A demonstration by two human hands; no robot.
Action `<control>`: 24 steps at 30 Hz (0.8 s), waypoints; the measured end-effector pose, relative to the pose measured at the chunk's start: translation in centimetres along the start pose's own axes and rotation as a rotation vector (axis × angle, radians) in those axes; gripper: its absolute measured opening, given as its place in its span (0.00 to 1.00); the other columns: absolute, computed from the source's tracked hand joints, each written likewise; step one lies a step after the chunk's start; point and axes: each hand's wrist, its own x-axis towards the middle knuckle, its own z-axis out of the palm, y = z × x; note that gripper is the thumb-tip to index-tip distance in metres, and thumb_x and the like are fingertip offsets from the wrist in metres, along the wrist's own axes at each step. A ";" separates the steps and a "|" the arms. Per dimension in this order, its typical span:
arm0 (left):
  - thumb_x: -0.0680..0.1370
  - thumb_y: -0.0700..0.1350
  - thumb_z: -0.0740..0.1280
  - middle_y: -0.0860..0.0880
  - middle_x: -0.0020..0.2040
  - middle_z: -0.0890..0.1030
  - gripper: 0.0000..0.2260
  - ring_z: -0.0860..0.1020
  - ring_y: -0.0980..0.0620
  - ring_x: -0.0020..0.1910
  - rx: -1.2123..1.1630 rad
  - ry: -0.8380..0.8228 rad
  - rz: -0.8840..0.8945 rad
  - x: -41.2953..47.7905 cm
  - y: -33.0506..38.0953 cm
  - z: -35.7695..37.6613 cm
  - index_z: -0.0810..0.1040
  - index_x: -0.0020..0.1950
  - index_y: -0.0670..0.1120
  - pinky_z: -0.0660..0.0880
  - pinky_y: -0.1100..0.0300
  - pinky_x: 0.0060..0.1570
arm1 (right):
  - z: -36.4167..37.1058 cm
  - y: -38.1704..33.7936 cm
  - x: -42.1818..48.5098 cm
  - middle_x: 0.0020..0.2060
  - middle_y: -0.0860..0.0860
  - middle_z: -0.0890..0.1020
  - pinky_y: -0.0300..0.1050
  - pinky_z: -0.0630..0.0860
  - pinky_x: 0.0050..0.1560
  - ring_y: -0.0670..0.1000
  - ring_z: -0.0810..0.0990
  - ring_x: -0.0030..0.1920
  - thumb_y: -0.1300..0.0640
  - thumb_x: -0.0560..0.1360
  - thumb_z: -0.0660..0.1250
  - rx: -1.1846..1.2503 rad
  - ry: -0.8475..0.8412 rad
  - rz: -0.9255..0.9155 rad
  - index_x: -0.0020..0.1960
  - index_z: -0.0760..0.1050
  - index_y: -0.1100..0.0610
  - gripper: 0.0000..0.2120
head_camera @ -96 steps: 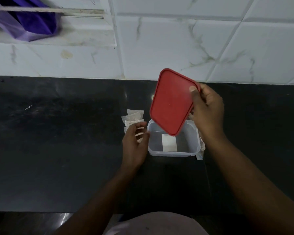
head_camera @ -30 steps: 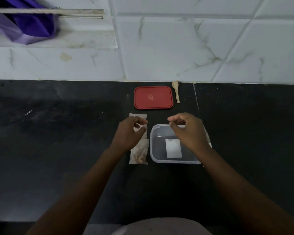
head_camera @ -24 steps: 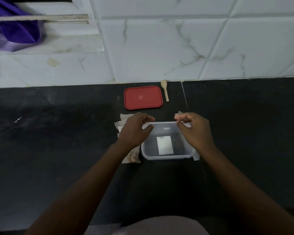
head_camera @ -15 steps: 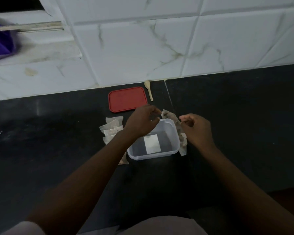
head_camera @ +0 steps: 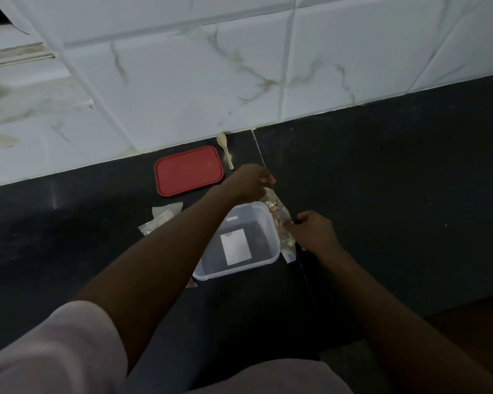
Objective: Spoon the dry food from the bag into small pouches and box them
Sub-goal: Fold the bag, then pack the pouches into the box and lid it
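Left hand [head_camera: 252,182] has moved: a second ago it was over at the pouches, now it's crossed over the box [head_camera: 234,273] to the far right corner. Lid [head_camera: 188,170] has moved too. It was up in the right hand [head_camera: 313,233] a few seconds back and now lies flat by the wall, with the spoon [head_camera: 225,149] just beside it.

Only the head view here, and it's dim, so take the grips with a pinch of salt.

Bag [head_camera: 279,220] sits outside the box, against its right wall, with its long axis running along that wall, away from the person. Both hands are on it. The left one's fingers curl at the far end and look to pinch it. The right one's fingers curl round the near half. Food shows through the clear plastic.

Box has no pouches in it, only a white label [head_camera: 235,248] on the bottom. The pouches [head_camera: 162,220] lie left of it, partly under the left forearm.

I reckon opening the bag comes next, then fetching the spoon. It lies just past the left hand toward the wall, handle pointing back at the person, so the left is much the nearer.
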 end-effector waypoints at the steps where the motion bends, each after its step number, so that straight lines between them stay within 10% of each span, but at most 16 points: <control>1: 0.78 0.36 0.71 0.44 0.66 0.79 0.17 0.78 0.47 0.66 -0.006 -0.015 -0.033 0.5 -0.1 0.1 0.78 0.67 0.43 0.74 0.57 0.63 | 0.2 0.2 0.2 0.47 0.53 0.83 0.53 0.82 0.54 0.52 0.83 0.47 0.44 0.76 0.72 -0.008 -0.014 0.014 0.59 0.78 0.58 0.20; 12: 0.81 0.38 0.68 0.40 0.64 0.80 0.15 0.78 0.45 0.59 -0.022 -0.139 -0.198 2.7 -2.8 1.5 0.78 0.67 0.40 0.72 0.57 0.57 | 1.6 -0.1 0.8 0.50 0.52 0.85 0.49 0.81 0.49 0.48 0.81 0.46 0.49 0.76 0.74 -0.030 -0.102 0.056 0.45 0.78 0.50 0.07; 24: 0.81 0.40 0.68 0.43 0.58 0.83 0.12 0.79 0.50 0.52 -0.063 -0.177 -0.238 3.3 -3.9 1.4 0.81 0.64 0.40 0.71 0.59 0.52 | 1.9 0.7 0.5 0.50 0.47 0.83 0.49 0.82 0.51 0.47 0.83 0.49 0.52 0.77 0.73 0.265 -0.028 0.105 0.55 0.77 0.48 0.08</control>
